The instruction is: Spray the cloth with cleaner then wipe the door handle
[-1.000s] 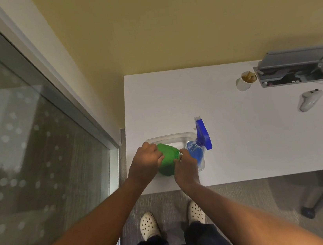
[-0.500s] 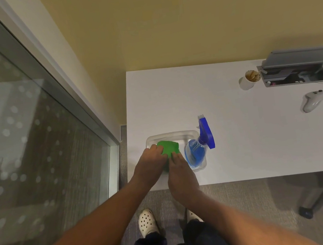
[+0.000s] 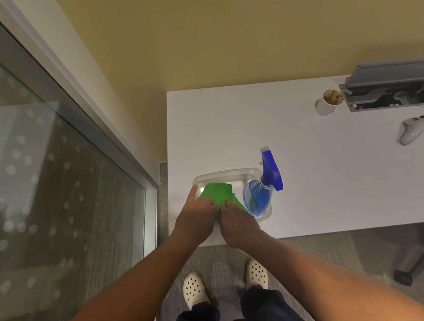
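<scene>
Both the left hand (image 3: 196,220) and right hand (image 3: 237,224) are pinching the green cloth (image 3: 218,193) in the clear tub (image 3: 225,174), seemingly readying it; reaching for the spray bottle (image 3: 260,194) looks next.

Green cloth (image 3: 219,193); clear plastic tub (image 3: 223,175)

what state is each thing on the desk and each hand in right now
green cloth: folded, in the clear tub, both hands on it
spray bottle: leaning in the tub, untouched
clear tub: on the desk's near edge
paper cup: upright, open
left hand: gripping cloth
right hand: gripping cloth
</scene>
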A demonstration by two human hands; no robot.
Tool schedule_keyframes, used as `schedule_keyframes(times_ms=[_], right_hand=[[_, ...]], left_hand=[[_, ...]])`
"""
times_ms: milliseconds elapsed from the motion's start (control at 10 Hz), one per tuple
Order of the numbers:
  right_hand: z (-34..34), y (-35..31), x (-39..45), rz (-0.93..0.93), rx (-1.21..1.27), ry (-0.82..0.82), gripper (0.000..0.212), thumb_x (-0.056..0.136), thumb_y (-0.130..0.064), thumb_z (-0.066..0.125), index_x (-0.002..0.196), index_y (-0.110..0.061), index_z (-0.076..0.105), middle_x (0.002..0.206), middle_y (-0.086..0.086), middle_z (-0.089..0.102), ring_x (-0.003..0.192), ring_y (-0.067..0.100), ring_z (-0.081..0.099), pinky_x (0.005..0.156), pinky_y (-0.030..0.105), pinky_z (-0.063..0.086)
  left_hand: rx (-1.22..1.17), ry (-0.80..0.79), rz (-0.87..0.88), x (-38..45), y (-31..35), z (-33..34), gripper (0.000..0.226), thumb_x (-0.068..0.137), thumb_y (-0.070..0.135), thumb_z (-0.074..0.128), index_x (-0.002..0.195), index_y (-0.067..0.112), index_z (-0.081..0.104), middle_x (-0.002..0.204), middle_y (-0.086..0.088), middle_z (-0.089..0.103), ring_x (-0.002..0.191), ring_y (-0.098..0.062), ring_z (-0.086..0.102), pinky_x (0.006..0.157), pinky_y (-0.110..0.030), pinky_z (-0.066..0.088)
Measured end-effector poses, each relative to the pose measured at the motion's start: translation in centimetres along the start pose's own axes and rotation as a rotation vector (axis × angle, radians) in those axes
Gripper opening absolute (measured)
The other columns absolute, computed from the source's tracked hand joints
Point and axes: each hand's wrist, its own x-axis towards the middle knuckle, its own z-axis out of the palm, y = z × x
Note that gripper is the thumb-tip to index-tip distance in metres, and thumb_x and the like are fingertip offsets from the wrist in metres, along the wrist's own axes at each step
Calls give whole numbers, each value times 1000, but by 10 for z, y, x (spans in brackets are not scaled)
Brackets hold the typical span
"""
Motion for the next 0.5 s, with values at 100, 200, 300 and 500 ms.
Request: schedule_keyframes(times_ms=[100,200,300,500], right_hand=[[2,4,-2,-23,2,12,48,105,-6,60,151,0,48,162,20,43,148,36,46,120,48,46],[-1,9,-12,-107,98,125,31,101,-2,64,132,2,61,134,18,62,122,31,63,105,40,57],[0,17,-22,-134,215,238,21,93,5,73,112,-1,68,106,14,71,93,25,71,82,32,62],[-20,17,-84,97,506,434,36,111,-2,48,137,-13,70,128,2,73,116,17,68,103,24,52]], left_hand=[[-44,11,2,-5,-6,8,19,80,2,63,82,14,77,80,-3,73,80,-24,73,122,-62,30],[-129,127,5,-15,-14,13,23,86,0,59,93,11,78,102,-9,78,100,-26,74,124,-62,26],[-128,234,-39,-25,-17,4,26,91,-1,55,101,8,77,113,-12,77,114,-29,70,123,-62,26],[-109,310,-190,-55,-17,-22,42,86,5,55,124,2,73,140,-18,66,145,-36,49,119,-67,28]])
